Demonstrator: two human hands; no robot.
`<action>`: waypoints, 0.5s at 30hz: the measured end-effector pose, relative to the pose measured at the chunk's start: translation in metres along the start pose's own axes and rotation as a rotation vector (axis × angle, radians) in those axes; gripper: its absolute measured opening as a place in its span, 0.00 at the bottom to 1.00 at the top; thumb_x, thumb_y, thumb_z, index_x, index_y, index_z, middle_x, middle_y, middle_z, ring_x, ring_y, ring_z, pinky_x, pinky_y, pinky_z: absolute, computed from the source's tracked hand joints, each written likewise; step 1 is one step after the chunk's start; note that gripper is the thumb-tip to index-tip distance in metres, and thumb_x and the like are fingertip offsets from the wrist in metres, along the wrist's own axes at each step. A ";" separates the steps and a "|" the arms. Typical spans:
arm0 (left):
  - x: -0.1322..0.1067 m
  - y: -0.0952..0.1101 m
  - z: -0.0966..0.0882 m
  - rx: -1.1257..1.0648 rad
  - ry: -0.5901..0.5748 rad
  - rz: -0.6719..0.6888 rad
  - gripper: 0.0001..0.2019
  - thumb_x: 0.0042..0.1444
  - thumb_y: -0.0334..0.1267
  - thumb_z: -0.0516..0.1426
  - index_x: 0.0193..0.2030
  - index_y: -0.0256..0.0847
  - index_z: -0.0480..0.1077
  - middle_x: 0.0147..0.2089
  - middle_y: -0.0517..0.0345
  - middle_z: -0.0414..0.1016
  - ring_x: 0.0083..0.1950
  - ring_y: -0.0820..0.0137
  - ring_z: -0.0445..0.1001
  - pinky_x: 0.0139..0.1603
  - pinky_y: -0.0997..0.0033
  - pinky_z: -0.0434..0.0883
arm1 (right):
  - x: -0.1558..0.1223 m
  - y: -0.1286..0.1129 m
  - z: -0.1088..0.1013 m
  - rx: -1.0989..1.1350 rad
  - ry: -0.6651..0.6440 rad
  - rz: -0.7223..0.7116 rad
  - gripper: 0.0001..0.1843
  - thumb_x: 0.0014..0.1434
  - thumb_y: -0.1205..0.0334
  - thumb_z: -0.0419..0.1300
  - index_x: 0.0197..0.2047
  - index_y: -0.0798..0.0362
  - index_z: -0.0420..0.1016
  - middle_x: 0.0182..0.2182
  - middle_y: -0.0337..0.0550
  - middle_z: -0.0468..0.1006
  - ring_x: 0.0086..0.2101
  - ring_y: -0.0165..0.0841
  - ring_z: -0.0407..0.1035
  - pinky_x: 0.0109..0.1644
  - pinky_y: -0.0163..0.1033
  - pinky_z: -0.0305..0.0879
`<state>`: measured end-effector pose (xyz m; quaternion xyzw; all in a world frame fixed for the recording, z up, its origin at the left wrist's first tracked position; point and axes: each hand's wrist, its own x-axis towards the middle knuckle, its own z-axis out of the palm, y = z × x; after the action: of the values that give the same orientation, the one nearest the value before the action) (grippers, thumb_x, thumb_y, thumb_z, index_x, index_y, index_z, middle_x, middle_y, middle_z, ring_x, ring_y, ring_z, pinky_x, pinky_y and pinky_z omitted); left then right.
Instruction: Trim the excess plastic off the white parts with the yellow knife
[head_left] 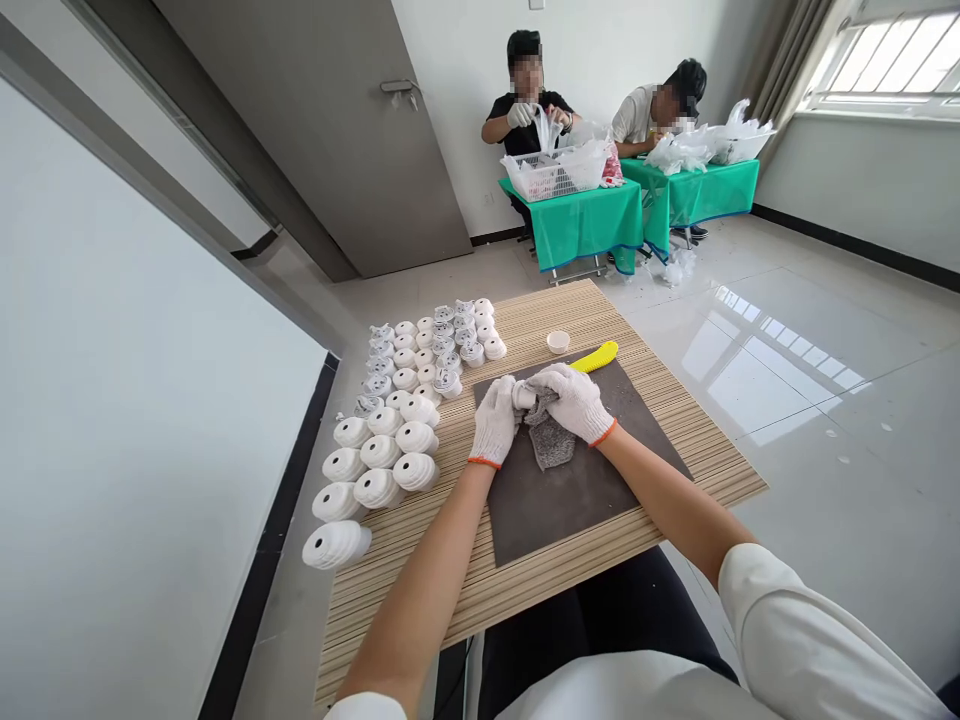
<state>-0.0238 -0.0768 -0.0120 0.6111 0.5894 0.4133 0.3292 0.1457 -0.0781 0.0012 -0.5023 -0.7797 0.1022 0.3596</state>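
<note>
Left hand (493, 422) and right hand (562, 402), gloved, clench one white piece (524, 395) against a grey cloth (551, 442) on a dark mat (574, 510). Roughly forty more pieces (380, 451) stand in rows at left; upper centre, two co-workers (517, 135) sit by one basket (551, 178) holding white plastic.

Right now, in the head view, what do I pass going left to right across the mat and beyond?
White ribbed cone-shaped pieces → left gloved hand → small white piece → right gloved hand → striped woven mat's right edge → glossy tile floor
</note>
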 end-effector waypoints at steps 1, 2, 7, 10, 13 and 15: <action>-0.001 0.003 0.000 -0.018 0.014 -0.039 0.24 0.70 0.54 0.40 0.47 0.42 0.72 0.37 0.54 0.77 0.40 0.63 0.78 0.37 0.64 0.77 | 0.000 0.000 0.000 0.020 -0.006 -0.002 0.21 0.58 0.74 0.58 0.51 0.46 0.82 0.48 0.43 0.82 0.50 0.37 0.75 0.57 0.40 0.69; -0.002 0.005 -0.001 -0.034 0.029 -0.065 0.23 0.70 0.54 0.42 0.47 0.42 0.72 0.37 0.55 0.77 0.40 0.64 0.78 0.38 0.65 0.77 | 0.001 0.001 0.001 0.044 -0.009 -0.003 0.22 0.58 0.74 0.58 0.51 0.46 0.81 0.48 0.43 0.82 0.50 0.37 0.75 0.57 0.40 0.70; -0.002 0.010 -0.007 -0.013 0.020 0.080 0.18 0.71 0.45 0.45 0.44 0.43 0.75 0.48 0.54 0.78 0.54 0.65 0.75 0.60 0.67 0.72 | 0.001 0.004 0.004 0.136 -0.041 0.090 0.26 0.56 0.74 0.59 0.56 0.48 0.79 0.52 0.42 0.82 0.54 0.39 0.75 0.60 0.43 0.70; -0.003 0.012 -0.007 -0.063 0.037 0.073 0.19 0.71 0.44 0.44 0.44 0.42 0.75 0.51 0.53 0.77 0.58 0.65 0.73 0.65 0.66 0.68 | 0.001 0.008 0.007 0.217 -0.079 0.149 0.29 0.57 0.73 0.57 0.60 0.46 0.77 0.56 0.39 0.81 0.56 0.38 0.74 0.63 0.43 0.69; -0.006 0.015 -0.004 -0.162 0.056 0.037 0.18 0.71 0.43 0.46 0.45 0.41 0.76 0.51 0.53 0.78 0.57 0.65 0.74 0.63 0.67 0.70 | 0.000 0.012 0.009 0.282 -0.103 0.174 0.28 0.58 0.72 0.56 0.60 0.46 0.76 0.55 0.38 0.82 0.56 0.38 0.75 0.63 0.43 0.69; -0.007 0.016 -0.003 -0.203 0.067 0.045 0.17 0.70 0.43 0.47 0.45 0.41 0.76 0.50 0.53 0.79 0.55 0.65 0.74 0.61 0.67 0.72 | 0.000 0.014 0.010 0.296 -0.106 0.198 0.28 0.57 0.72 0.57 0.60 0.46 0.77 0.54 0.38 0.82 0.55 0.39 0.76 0.61 0.43 0.70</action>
<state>-0.0191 -0.0856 0.0023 0.5735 0.5413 0.4982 0.3602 0.1490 -0.0698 -0.0131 -0.5121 -0.7207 0.2770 0.3764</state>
